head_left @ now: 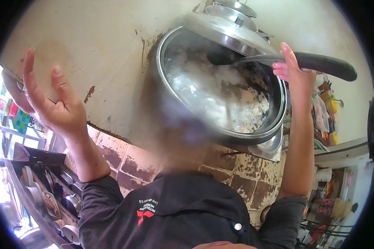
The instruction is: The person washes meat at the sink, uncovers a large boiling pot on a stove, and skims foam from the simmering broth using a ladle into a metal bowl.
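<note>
Steam rises from a large dark pot [282, 103] holding a whitish, bubbling mixture [220, 99]. My right hand [294, 72] grips the black handle of a cooking spoon [328, 64] above the pot's right rim. The spoon's dark head reaches into the pot near the far side and is partly hazed by steam. A silver lid [220, 31] leans tilted against the far rim. My left hand [56, 103] is raised well left of the pot, fingers apart and holding nothing.
More metal lids or pans [232, 12] sit behind the pot. A dish rack [50, 191] with plates and bowls stands at the lower left. Worn tiles [133, 164] lie below the pot. Utensils and bags [324, 110] hang on the right.
</note>
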The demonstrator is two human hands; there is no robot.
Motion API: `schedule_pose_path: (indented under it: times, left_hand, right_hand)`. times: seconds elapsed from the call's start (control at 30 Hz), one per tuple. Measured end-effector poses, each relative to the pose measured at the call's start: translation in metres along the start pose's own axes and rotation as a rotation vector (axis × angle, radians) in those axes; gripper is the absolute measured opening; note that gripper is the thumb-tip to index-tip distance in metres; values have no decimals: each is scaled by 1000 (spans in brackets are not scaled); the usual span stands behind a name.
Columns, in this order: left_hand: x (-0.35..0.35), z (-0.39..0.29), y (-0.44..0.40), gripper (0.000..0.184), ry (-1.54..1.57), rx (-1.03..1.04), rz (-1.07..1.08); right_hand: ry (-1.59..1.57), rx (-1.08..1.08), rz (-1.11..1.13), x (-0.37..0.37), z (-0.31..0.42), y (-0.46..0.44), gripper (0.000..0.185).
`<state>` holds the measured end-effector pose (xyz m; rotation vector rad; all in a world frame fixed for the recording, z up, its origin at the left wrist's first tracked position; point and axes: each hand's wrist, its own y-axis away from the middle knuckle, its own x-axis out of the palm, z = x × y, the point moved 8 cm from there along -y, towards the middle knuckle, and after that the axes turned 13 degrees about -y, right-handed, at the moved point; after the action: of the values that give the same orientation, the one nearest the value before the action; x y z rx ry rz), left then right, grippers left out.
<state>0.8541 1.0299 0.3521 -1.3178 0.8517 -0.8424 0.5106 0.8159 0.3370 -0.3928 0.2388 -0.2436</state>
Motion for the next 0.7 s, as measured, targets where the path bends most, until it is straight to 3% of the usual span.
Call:
schedule_pose_path:
  times: [0.43, 0.47, 0.6, 0.7]
  left_hand:
    - [5, 5, 4, 30, 131, 6, 7]
    - [6, 7, 4, 29, 159, -3, 15]
    - [8, 11, 5, 27, 145, -27, 51]
    - [8, 13, 5, 25, 133, -44, 81]
  right_hand:
    - [247, -122, 62, 37, 8, -3, 39]
    - [146, -175, 75, 42, 11, 0, 40]
    - [332, -229, 70, 56, 12, 1, 44]
    - [401, -423, 28, 66, 17, 7, 48]
